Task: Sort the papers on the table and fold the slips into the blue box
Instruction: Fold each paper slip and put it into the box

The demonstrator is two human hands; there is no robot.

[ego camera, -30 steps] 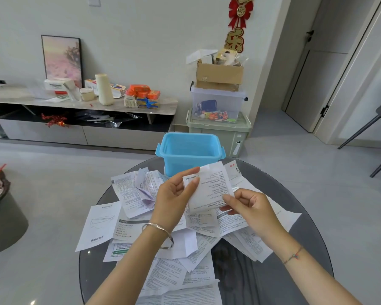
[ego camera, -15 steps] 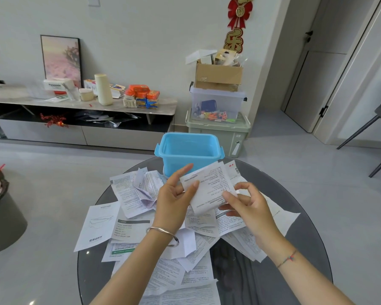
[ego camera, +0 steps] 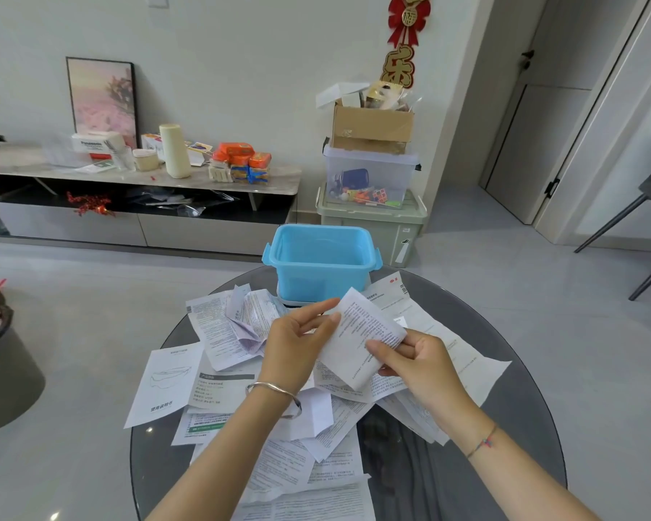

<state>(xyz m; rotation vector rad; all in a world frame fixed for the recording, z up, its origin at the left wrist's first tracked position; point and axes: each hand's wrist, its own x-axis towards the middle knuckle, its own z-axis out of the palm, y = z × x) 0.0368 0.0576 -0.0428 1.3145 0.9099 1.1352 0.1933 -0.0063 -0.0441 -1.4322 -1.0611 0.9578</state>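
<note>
Head view. Round glass table (ego camera: 466, 464), dark top. The blue box (ego camera: 316, 282) stands at the far edge, lid off; its inside looks bare, though the near part of the floor is hidden by the wall. Loose papers (ego camera: 218, 389) are spread from the box's foot to the near edge, overlapping, some creased.

The printed slip (ego camera: 358, 332) is held in the air over the middle of the pile, just in front of the box, tilted with one corner up.
- Left hand (ego camera: 294, 344): fingers mostly straight, index and thumb pinching the slip's upper left edge.
- Right hand (ego camera: 418, 366): fingers curled behind the slip, thumb on the printed face, pinching the lower right side.

Handling, as judged:
- The slip is thin and very light, with no stiffness of its own. It bows between the two grips and would droop if held by one corner.
- It looks easy to tear or crumple, so a light pinch is enough.
- The best hold is on opposite edges, as here, so that the sheet stays taut for a clean crease.
- To fold, bring one edge over to the other and run a fingertip along the bend.
- Once folded it should be small enough to drop into the box.
</note>
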